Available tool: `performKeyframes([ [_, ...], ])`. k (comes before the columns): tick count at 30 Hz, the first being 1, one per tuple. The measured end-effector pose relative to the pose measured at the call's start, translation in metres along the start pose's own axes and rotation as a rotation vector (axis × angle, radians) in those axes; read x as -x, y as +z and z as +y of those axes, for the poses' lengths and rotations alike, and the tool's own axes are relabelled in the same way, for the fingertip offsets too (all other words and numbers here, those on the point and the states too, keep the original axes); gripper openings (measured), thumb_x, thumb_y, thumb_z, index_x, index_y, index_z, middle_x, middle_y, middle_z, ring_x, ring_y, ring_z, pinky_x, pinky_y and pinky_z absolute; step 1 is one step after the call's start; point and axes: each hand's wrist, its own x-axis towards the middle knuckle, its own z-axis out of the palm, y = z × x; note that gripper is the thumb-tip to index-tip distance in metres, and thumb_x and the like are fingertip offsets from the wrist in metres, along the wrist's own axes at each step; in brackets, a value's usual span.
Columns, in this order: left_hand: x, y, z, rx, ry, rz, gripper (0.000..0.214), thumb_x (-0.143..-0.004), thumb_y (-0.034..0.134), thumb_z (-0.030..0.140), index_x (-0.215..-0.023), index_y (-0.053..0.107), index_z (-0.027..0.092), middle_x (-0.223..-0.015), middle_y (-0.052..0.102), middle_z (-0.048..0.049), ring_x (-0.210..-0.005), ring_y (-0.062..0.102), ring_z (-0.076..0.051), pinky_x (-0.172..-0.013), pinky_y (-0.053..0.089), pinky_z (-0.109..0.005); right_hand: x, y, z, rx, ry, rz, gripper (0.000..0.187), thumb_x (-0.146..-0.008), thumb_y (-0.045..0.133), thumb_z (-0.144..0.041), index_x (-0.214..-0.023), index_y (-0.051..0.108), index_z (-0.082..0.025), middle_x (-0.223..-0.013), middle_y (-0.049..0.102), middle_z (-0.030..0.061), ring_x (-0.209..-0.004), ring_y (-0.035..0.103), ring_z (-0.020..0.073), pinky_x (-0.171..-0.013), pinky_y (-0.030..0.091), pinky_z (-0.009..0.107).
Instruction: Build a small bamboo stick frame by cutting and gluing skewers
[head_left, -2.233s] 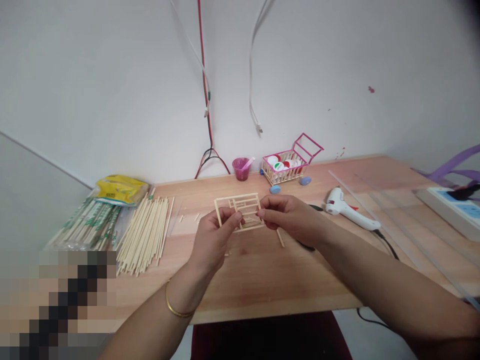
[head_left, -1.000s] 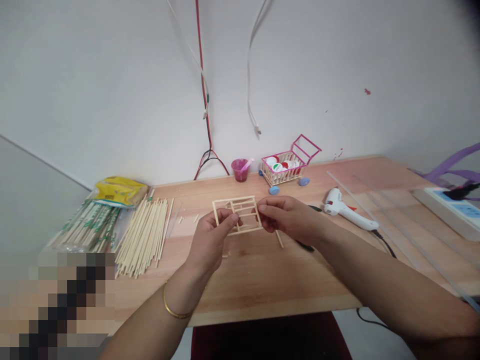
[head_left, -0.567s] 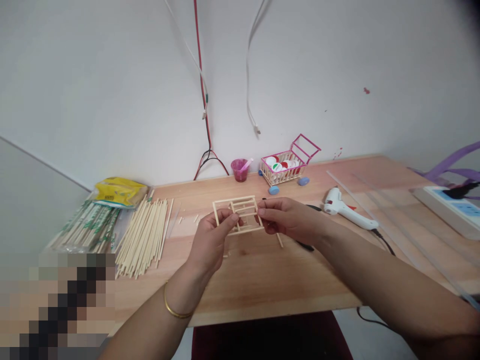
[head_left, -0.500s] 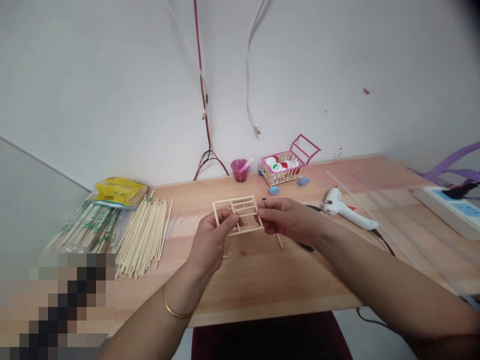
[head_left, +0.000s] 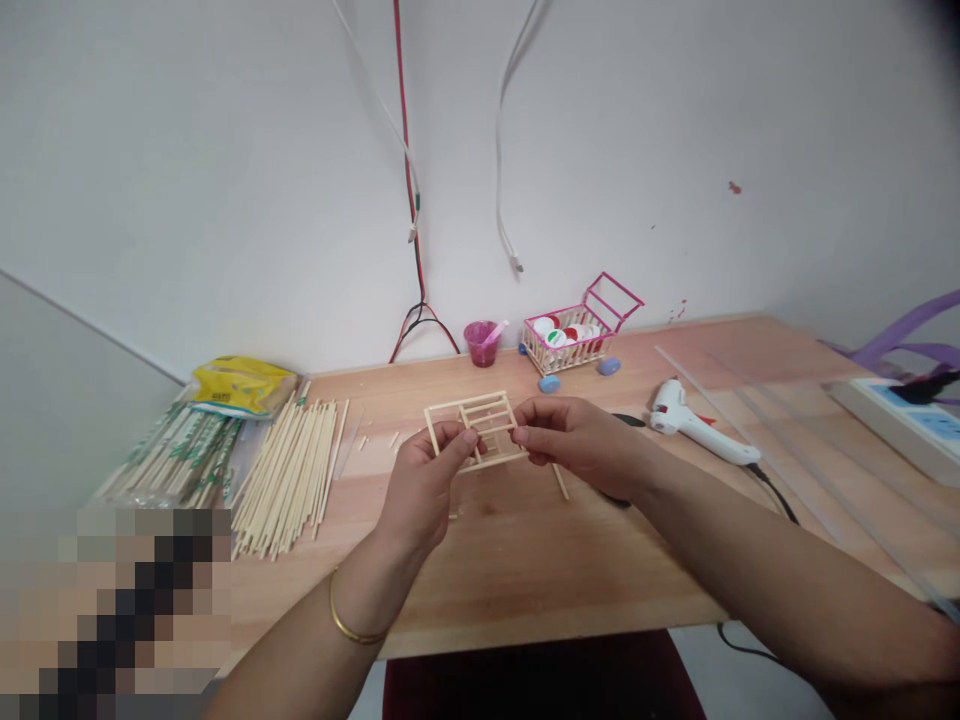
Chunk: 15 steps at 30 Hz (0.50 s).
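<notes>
Between my hands, above the table, is a small frame of pale wooden sticks [head_left: 487, 402], rectangular with several crossbars. My left hand [head_left: 431, 475] pinches its left part, thumb on the near face and fingers behind. My right hand [head_left: 559, 437] is closed with thumb and fingertips on the frame's right end. The fingers behind the sticks are partly hidden. Beneath the right hand, a loose stick [head_left: 561, 482] lies on the table, close to a dark tool [head_left: 619, 498] mostly covered by my forearm.
A bundle of loose sticks [head_left: 289, 480], packaged chopsticks [head_left: 176, 450] and a yellow packet [head_left: 244, 387] lie left. Behind stand a pink cup [head_left: 481, 348] and a stick cart [head_left: 574, 350] holding bottle caps. At right are a white glue gun [head_left: 697, 427] and a power strip [head_left: 892, 425].
The right fingers have shifted slightly at the frame's right end. Both hands keep hold of the frame in nearly the same place; the whole view has moved a little.
</notes>
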Motion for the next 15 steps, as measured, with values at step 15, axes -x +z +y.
performKeyframes([
  [15, 0.0005, -0.0017, -0.0002, -0.069, 0.008, -0.046, 0.019, -0.070, 0.073, 0.031, -0.067, 0.064, 0.015, -0.067, 0.061, -0.0004, -0.068, 0.052, -0.013, -0.071, 0.038, -0.026, -0.0019, 0.0006, 0.0053, 0.000, 0.013, -0.028, 0.018, -0.078, 0.064, -0.035, -0.072, 0.057, -0.019, -0.062, 0.048, -0.0042, -0.056, 0.039, 0.0092, -0.054, 0.030, 0.024],
])
